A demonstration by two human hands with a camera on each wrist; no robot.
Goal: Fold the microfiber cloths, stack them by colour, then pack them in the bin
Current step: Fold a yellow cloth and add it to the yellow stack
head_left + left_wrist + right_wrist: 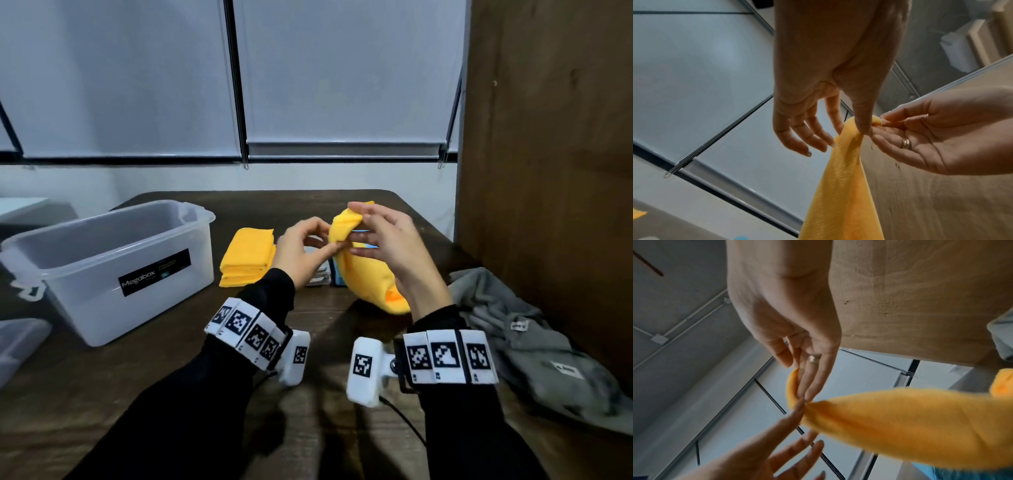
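Note:
Both hands hold a yellow cloth up over the table's middle, its lower end drooping to the tabletop. My left hand pinches its top edge between thumb and forefinger, the other fingers spread. My right hand pinches the top corner right beside it. In the left wrist view the cloth hangs straight down from the pinch. A stack of folded yellow cloths lies left of the hands. The clear plastic bin stands further left and looks to hold nothing.
Loose grey cloths lie in a heap at the table's right edge, against a brown wooden panel. A blue cloth and a small folded grey pile peek out behind the hands. A clear lid lies at the far left.

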